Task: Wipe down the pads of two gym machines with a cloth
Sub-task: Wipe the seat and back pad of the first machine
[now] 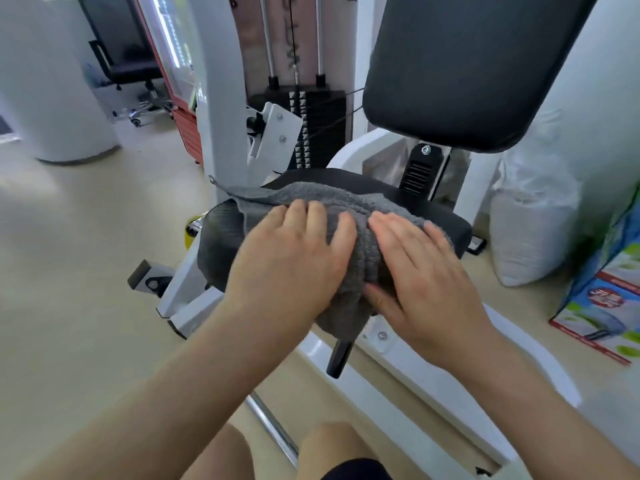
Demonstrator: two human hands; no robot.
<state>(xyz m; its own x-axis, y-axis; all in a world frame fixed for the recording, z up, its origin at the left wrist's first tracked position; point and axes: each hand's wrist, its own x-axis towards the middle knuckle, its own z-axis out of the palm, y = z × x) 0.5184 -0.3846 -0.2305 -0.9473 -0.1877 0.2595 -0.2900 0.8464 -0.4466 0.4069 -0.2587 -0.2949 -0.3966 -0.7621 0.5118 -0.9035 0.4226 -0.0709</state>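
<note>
While bunched grey terry cloth [349,216] covers black seat pad [446,216], left hand [291,261] and right hand [419,271] flat, fingers spread, pressing it

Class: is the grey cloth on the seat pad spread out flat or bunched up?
Bunched up. The grey cloth is rucked into thick folds between the left hand and right hand, which press it onto the seat pad.

Bright gym room, beige floor [69,237].
Black office chair [128,46] back left, white pillar [52,98], white sacks [533,216] right, colourful box [609,292].
</note>
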